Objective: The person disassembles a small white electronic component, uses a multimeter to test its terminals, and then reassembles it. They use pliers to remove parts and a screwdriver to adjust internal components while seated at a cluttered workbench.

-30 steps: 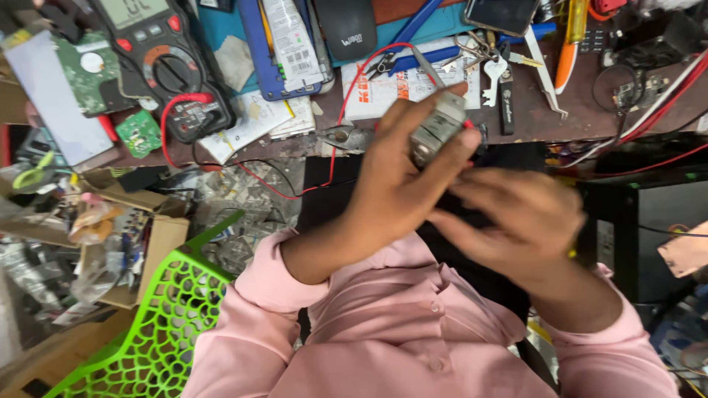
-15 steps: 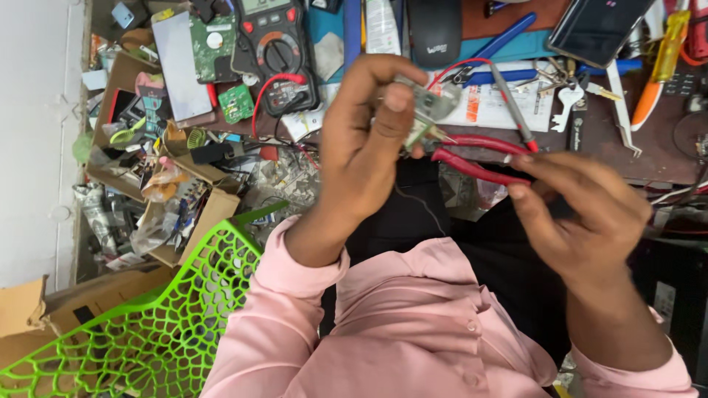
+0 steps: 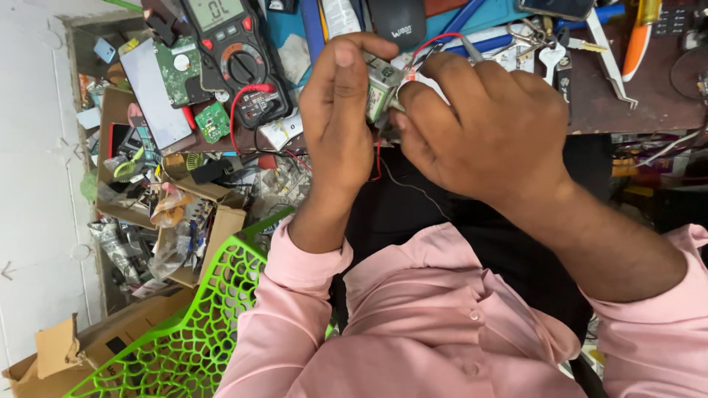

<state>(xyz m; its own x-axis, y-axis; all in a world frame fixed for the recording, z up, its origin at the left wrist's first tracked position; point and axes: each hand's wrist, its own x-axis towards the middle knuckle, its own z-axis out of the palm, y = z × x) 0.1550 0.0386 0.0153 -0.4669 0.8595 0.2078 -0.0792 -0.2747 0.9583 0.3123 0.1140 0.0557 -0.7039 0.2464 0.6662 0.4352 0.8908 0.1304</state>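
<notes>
While the person sits at the cluttered workbench, both hands are raised together above the lap, approx. at the bench edge. The left hand is closed around a small metal component, with thumb on top and fingers behind it, so the part sits at the fingertips, on the side facing the other hand. The right hand is touching the same part from the right; its fingers are curled and pinch at the component's edge, but the knuckles cover the contact, so I cannot tell exactly what it grips. A thin red wire goes up from the part toward the bench, and another red piece hangs just below btw. the two hands. Behind the hands, on the bench, lie a multimeter w/ red lead, a green circuit board, a black computer mouse, keys and metal tweezers. To the person's left stands a green mesh chair, near cardboard boxes full of scrap parts. Both sleeves are pink.
</notes>
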